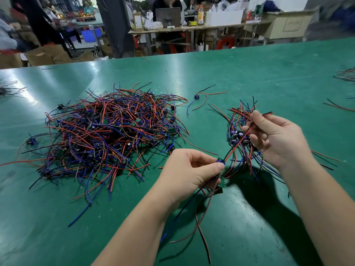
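The left hand [188, 169] pinches a small wired module [220, 162] between thumb and fingertips, near the table's middle; the right hand [276, 137] pinches its red and black leads [236, 145], stretched toward the far right. The sorting looks barely begun: the bundle [237, 116] beneath the right hand is small, and the tangled heap [107, 135] on the left is large. The green table [249, 70] is glossy and scuffed; beyond its far edge stand a laptop [168, 14] and cardboard boxes [44, 54].

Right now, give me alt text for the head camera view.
Left hand pinches a small wired module; right hand pinches its red wire, taut above a green table. A large tangled wire pile lies to their left.
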`<move>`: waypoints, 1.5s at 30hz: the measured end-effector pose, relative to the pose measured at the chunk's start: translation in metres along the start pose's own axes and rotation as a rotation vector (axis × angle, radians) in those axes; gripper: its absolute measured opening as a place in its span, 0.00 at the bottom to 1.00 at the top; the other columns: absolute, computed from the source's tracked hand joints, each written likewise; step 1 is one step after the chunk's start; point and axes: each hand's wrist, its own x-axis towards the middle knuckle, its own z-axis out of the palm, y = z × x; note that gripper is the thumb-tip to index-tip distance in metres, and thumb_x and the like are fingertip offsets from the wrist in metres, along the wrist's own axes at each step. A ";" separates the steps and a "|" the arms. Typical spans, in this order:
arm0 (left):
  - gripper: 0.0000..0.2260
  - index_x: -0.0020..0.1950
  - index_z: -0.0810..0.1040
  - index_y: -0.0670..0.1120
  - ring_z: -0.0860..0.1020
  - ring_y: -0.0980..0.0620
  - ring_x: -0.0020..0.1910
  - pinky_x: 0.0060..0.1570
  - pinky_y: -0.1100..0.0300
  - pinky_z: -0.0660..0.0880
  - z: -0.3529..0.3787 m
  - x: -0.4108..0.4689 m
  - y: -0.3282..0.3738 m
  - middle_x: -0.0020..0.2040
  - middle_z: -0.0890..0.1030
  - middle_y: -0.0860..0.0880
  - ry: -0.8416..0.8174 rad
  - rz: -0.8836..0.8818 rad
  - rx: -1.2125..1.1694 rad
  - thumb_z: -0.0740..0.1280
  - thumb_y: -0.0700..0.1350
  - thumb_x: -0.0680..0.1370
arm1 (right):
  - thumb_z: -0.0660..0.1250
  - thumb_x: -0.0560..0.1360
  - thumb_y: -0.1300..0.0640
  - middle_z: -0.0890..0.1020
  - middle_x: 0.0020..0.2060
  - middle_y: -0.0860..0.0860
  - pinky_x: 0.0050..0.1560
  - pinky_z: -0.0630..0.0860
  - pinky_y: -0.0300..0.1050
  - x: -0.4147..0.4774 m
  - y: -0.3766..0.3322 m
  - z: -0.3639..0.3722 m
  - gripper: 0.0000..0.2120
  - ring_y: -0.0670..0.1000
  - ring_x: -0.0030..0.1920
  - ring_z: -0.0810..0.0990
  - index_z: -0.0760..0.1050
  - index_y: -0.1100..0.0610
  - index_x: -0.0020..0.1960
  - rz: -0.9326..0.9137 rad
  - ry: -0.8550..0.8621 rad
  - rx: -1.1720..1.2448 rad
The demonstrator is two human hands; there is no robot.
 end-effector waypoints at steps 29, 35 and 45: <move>0.05 0.50 0.83 0.50 0.79 0.54 0.35 0.45 0.55 0.77 -0.024 0.012 -0.021 0.35 0.82 0.54 -0.055 0.025 0.594 0.70 0.46 0.76 | 0.74 0.68 0.59 0.74 0.19 0.53 0.17 0.62 0.31 0.003 0.003 -0.004 0.17 0.51 0.20 0.77 0.68 0.55 0.27 -0.217 -0.037 -0.172; 0.03 0.41 0.83 0.49 0.77 0.57 0.33 0.40 0.58 0.76 -0.022 0.012 -0.018 0.33 0.82 0.54 0.034 0.017 0.529 0.71 0.45 0.74 | 0.67 0.70 0.46 0.76 0.21 0.53 0.18 0.71 0.36 0.007 0.001 -0.007 0.18 0.52 0.22 0.79 0.75 0.63 0.38 -0.147 -0.056 -0.197; 0.07 0.31 0.84 0.44 0.84 0.50 0.38 0.36 0.60 0.81 -0.027 0.010 0.016 0.42 0.85 0.44 0.100 -0.125 -0.686 0.68 0.44 0.65 | 0.61 0.79 0.60 0.80 0.33 0.58 0.23 0.74 0.39 0.007 0.019 -0.005 0.09 0.51 0.25 0.79 0.78 0.64 0.51 0.043 -0.175 -0.523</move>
